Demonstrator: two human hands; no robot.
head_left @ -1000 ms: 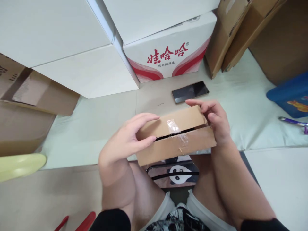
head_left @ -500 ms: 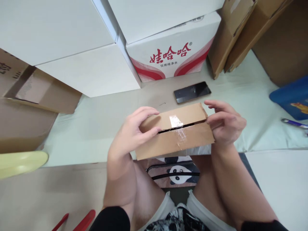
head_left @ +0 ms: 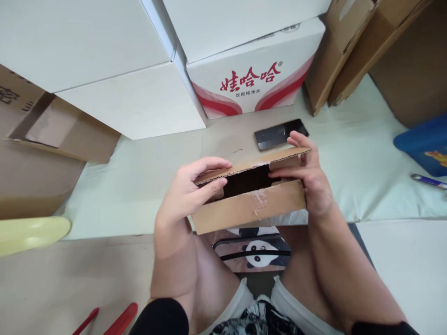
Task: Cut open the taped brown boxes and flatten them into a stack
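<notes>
A small brown corrugated-cardboard box (head_left: pixel 246 207) was held between two bare hands, above the lap and near the front edge of a bench draped in pale green cloth (head_left: pixel 136 186). The left end of the box was grasped by the left hand (head_left: pixel 190 190), with the fingers laid over the far flap and the thumb bent to the flap's edge at the slot. The far flap was pinched at its right end by the right hand (head_left: pixel 309 174), one digit being set under it inside the gap and others behind it. The flap was tilted up, so that a dark interior was exposed; what lay inside could not be told. Torn clear tape (head_left: pixel 259 197) was stuck to the near flap.

A black rectangular smartphone (head_left: pixel 274 136) was laid on the cloth just beyond the right hand and was partly hidden by its fingertips. Farther back, a white carton printed with red lettering and bands (head_left: pixel 223 100) was stood on the bench. At the far right, a blue plastic container (head_left: pixel 417 142) was placed near a slim purple-and-white stick (head_left: pixel 429 181).
</notes>
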